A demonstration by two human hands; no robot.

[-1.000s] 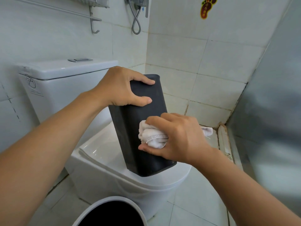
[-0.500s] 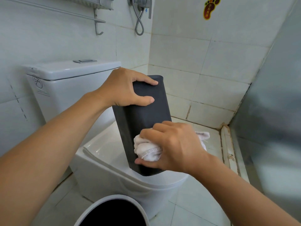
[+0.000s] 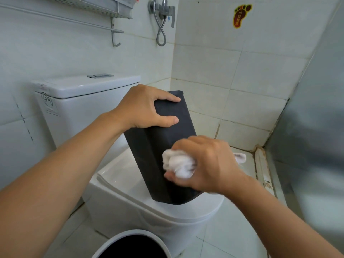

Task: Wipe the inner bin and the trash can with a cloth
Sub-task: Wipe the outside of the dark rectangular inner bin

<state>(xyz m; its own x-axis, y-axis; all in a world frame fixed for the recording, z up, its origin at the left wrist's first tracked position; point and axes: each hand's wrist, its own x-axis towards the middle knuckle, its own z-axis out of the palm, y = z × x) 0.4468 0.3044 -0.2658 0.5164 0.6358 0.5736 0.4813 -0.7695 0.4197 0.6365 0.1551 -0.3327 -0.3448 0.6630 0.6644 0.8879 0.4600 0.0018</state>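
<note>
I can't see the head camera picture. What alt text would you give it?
A person's right hand rubs a crumpled white cloth against a dark inner bin, which the left hand grips at the top, tilted on a closed white toilet lid. A white trash can's rim shows below.

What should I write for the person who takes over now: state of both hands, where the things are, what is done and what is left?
Left hand: grips the upper end of the inner bin, holding it tilted, its lower end resting on the closed toilet lid.
Right hand: holds the bunched cloth pressed on the bin's outer side, near the lower end.
Trash can: on the floor in front of the toilet, open, only its rim in view.
Done: wiping of the bin's outside is under way.
Left: finish the bin; how clean its inside is cannot be seen. Then wipe the can.
</note>
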